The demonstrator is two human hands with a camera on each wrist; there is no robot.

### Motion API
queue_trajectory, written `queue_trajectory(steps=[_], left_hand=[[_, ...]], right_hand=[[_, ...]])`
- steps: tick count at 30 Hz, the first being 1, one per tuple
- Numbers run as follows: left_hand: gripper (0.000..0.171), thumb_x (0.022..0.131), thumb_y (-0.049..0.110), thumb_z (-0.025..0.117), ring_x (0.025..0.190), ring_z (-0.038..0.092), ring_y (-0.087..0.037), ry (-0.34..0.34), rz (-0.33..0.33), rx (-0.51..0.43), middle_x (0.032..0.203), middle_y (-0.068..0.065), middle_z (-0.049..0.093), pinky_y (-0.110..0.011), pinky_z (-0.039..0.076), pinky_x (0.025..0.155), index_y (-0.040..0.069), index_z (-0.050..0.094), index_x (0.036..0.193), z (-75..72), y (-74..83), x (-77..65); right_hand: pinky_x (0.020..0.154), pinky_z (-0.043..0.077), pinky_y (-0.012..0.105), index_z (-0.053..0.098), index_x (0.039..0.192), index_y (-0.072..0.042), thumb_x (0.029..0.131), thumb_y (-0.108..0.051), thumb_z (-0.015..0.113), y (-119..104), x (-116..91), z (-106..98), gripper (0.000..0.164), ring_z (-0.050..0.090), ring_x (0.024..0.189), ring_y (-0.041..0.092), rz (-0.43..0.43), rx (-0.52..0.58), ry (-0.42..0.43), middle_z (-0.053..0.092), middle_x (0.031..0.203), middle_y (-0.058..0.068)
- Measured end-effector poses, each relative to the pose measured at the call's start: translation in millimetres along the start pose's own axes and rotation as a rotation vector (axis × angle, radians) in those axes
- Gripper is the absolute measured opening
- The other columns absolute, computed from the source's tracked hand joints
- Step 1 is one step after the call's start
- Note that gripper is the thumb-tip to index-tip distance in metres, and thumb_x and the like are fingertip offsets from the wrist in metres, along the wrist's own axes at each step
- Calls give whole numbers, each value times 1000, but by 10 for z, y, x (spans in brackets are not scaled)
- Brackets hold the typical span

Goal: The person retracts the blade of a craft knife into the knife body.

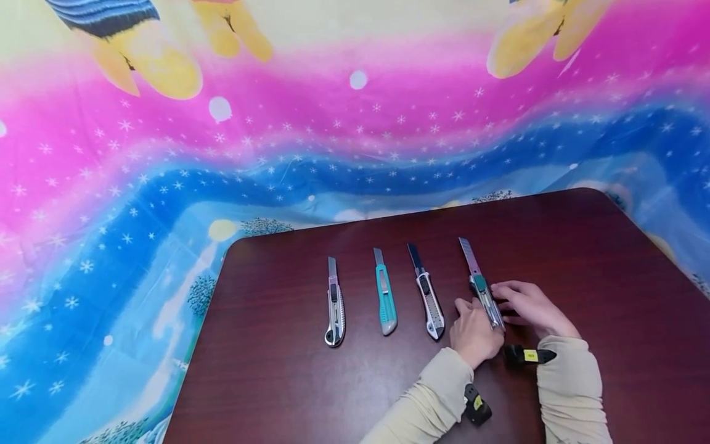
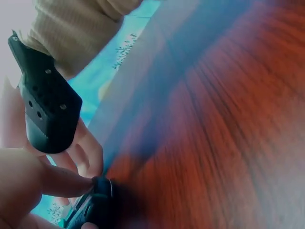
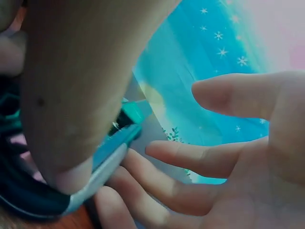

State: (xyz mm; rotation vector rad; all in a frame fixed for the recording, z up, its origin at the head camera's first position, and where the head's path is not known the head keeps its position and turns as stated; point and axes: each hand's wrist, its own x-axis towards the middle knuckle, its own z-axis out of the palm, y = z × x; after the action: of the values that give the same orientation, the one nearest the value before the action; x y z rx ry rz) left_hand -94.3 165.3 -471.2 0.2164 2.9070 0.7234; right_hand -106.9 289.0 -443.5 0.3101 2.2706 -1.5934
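Observation:
In the head view, my left hand (image 1: 474, 332) grips the handle end of a utility knife (image 1: 487, 302) with a teal slider and its blade (image 1: 468, 256) out, pointing away from me. In the right wrist view, the left thumb (image 3: 71, 176) presses on the knife's handle. My right hand (image 1: 534, 307) is at the knife's right side, thumb and index finger spread apart, other fingers lightly bent close against the handle. The left wrist view catches the handle's dark end (image 2: 101, 195) between fingers.
Left of my hands lie three more utility knives, blades out and roughly parallel: a white-and-black one (image 1: 431, 303), a teal one (image 1: 386, 302) and a silver one (image 1: 335, 308). All rest on a dark red-brown table (image 1: 266, 370). A printed cloth (image 1: 310, 135) hangs behind it.

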Motion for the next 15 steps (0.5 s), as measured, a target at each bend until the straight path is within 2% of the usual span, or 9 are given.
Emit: queue_trajectory(steps=[2,5,9,12,15], left_hand=[[46,69,37,69,56,54,-19,-12,-15,-21,97,-1,40,-27,40,47,19,48,106,-1,8,0],[53,69,33,70,59,53,-19,-17,-31,-73,95,-1,44,-28,41,49,23,43,114,-2,12,1],[63,70,30,70,68,56,-19,-33,-11,-217,89,-1,52,-28,45,56,28,36,124,-43,-12,-2],[66,72,26,70,79,57,-14,-63,54,-339,94,0,54,-24,47,68,26,34,128,-134,-54,-14],[71,72,24,71,90,53,-7,-101,141,-417,102,3,54,-19,45,79,22,34,132,-281,-112,-46]], right_hand=[[79,53,33,29,133,10,95,-38,38,-1,0,-3,62,55,98,22,6,18,-7,39,127,29],[77,53,31,29,132,10,94,-43,39,-13,-11,-18,66,55,92,18,6,48,-1,43,122,26],[73,53,28,30,130,10,92,-47,39,-20,-32,-60,68,55,82,11,-9,109,13,51,104,11],[71,53,28,33,128,9,92,-49,39,-37,-48,-78,68,57,79,9,-44,130,13,54,94,2],[70,53,29,37,124,6,91,-51,38,-92,-67,-64,66,59,78,10,-82,121,8,56,91,2]])
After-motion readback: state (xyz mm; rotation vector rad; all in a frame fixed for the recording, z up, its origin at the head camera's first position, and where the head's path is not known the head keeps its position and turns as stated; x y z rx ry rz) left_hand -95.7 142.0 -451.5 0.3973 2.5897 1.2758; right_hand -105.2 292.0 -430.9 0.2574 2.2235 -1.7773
